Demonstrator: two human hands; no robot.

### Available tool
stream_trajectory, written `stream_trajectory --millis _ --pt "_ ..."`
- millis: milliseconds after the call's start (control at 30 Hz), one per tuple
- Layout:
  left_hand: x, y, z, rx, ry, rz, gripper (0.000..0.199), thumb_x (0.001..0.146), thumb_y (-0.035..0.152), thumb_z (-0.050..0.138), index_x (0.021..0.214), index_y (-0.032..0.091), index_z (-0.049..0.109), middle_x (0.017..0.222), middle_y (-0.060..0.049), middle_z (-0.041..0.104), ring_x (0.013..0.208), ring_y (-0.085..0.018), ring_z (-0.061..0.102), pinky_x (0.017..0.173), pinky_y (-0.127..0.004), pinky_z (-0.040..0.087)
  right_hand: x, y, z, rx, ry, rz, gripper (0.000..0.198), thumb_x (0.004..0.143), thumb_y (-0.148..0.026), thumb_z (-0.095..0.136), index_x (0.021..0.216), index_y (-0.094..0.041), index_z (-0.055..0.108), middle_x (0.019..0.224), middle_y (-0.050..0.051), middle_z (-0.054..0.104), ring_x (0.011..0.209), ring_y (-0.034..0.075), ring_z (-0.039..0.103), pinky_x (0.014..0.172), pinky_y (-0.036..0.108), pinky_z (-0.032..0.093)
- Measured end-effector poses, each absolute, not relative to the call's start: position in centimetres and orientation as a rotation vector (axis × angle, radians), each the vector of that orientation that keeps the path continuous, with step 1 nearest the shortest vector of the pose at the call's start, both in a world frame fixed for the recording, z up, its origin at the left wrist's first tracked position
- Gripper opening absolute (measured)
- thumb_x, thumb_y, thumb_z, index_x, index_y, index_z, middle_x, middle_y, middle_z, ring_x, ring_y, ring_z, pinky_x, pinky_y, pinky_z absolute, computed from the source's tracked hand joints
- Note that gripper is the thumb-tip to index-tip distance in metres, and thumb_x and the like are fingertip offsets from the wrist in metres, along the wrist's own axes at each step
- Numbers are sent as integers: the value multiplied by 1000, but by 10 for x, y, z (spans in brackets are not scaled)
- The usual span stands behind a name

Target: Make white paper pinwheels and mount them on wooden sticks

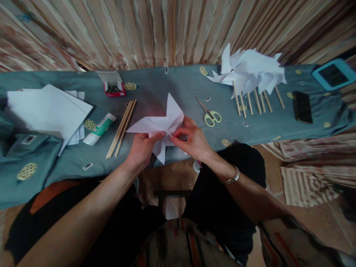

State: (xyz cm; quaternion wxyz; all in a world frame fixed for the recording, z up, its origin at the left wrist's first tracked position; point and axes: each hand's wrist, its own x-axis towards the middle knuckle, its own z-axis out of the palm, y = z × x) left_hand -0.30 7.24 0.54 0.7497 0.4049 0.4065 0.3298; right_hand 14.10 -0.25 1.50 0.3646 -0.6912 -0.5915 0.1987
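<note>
A white paper pinwheel (174, 108) with folded blades is held between my two hands, over the front edge of the table. My left hand (143, 146) grips it from the left, the thumb pressed on the paper close to the centre. From the right, my right hand (191, 138) pinches at the paper beside the centre, thumb and forefinger together. Whether a pin sits between those fingertips is too small to tell. Several wooden sticks (122, 128) lie just left of the pinwheel, and scissors (210, 115) with pale green handles lie to its right.
Paper sheets (41, 111) are stacked at the left, near a glue stick (100, 129). Behind the sticks stands an open red box (114, 90) of small dark pieces. Several finished pinwheels (250, 70) on sticks lie at the back right, beside a phone (302, 107) and a blue-framed device (333, 74).
</note>
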Motion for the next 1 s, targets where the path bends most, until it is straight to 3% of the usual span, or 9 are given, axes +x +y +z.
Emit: stream_trajectory --millis 367,567,800,1000 --pt "-3 72 3 886 862 731 24 56 20 81 78 14 73 77 -3 75 74 -19 68 79 -31 52 139 -2 14 -1800 -1529 483 12 74 -18 69 63 -20 66 107 8 64 123 26 52 101 45 45" --pt "-2 73 5 875 879 746 37 54 18 81 89 15 73 77 -2 75 74 -19 68 78 -30 52 139 -3 14 -1766 -1536 477 12 76 -20 69 64 -20 66 109 8 64 124 25 51 102 45 44" --pt "-2 73 11 839 910 725 26 55 21 79 79 12 72 82 -6 75 81 -22 69 81 -32 51 137 -5 18 -1702 -1530 468 12 81 -24 67 69 -21 67 110 7 65 125 24 52 102 45 45" --pt "0 78 25 724 910 756 37 51 19 82 86 11 72 76 -6 75 81 -24 70 84 -36 51 137 -12 29 -1624 -1484 307 5 83 -27 66 83 -24 70 133 5 59 138 24 41 113 49 35"
